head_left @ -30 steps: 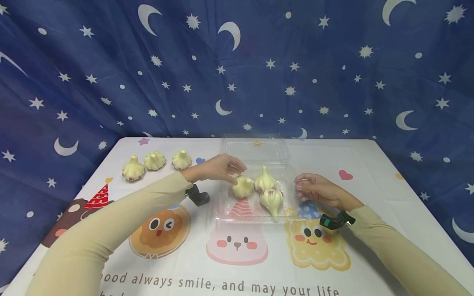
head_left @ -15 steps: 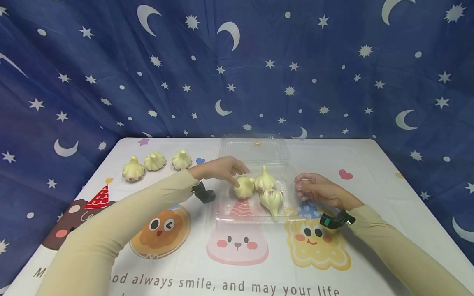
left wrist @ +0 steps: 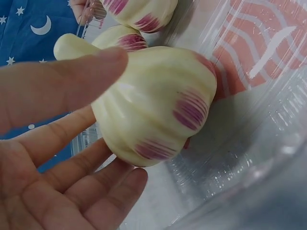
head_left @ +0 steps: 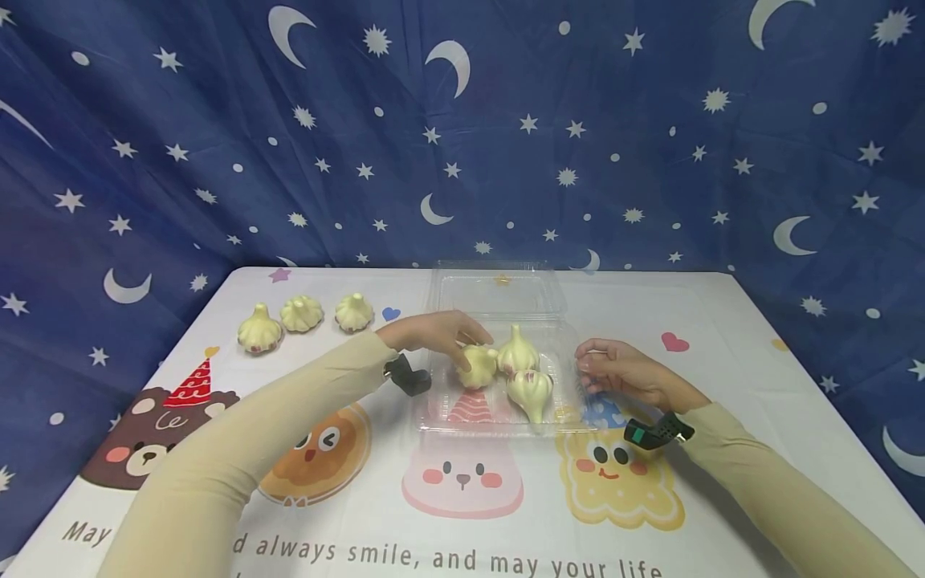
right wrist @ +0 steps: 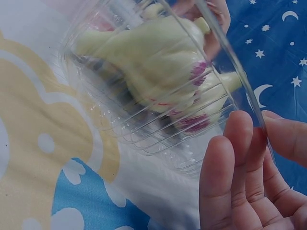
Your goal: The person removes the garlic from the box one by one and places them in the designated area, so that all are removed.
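A clear plastic clamshell container (head_left: 441,421) lies with its lid (head_left: 499,293) folded back. Inside sit three garlic bulbs with purple streaks. My left hand (head_left: 439,331) has its thumb and fingers around the leftmost garlic bulb (left wrist: 153,105), thumb on top and fingers under its side. Beside that one are an upright garlic bulb (head_left: 516,352) and a garlic bulb lying stem forward (head_left: 531,391). On the container's right side, my right hand (head_left: 625,373) pinches the rim between thumb and fingers, seen closely in the right wrist view.
Three more garlic bulbs stand at the back left of the table: a left one (head_left: 260,329), a middle one (head_left: 302,314) and a right one (head_left: 354,312). A printed white tablecloth (head_left: 325,522) covers the table. Behind it hangs a blue star-patterned curtain (head_left: 506,201).
My left hand has shifted to the right and slightly toward me, closer around the leftmost garlic bulb, which has moved slightly right. My right hand stays at the container's rim.
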`<state>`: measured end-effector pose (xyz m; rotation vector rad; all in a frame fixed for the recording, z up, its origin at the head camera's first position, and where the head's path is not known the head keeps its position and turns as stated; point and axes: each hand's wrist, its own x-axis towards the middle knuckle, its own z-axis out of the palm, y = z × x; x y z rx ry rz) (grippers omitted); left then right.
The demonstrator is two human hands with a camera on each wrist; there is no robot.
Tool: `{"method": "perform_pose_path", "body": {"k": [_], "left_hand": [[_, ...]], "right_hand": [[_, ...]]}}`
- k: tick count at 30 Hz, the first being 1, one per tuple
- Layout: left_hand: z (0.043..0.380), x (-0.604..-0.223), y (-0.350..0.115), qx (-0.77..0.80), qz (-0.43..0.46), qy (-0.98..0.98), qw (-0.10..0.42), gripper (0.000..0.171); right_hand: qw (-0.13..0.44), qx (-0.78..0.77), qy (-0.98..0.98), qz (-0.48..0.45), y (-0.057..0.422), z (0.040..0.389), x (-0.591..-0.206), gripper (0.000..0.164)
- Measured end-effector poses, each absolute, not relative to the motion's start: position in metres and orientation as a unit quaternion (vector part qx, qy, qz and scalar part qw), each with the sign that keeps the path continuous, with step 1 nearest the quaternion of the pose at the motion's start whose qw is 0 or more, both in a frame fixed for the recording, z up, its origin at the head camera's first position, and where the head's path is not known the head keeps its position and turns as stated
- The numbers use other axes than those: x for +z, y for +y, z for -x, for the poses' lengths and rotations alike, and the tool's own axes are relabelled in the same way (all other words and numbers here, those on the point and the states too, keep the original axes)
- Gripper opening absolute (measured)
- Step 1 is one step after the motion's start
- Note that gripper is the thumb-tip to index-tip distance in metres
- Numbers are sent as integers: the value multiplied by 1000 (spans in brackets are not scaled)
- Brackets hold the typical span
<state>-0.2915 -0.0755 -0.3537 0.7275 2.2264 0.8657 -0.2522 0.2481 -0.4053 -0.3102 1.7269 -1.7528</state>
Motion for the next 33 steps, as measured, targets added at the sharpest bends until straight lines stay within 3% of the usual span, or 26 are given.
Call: {"method": "perform_pose_path", "body": {"k": [33], "left_hand": [[286, -365, -69, 312, -319, 826, 344, 59]], "right_hand": [[319, -664, 666, 112, 247, 251, -405, 9]]}}
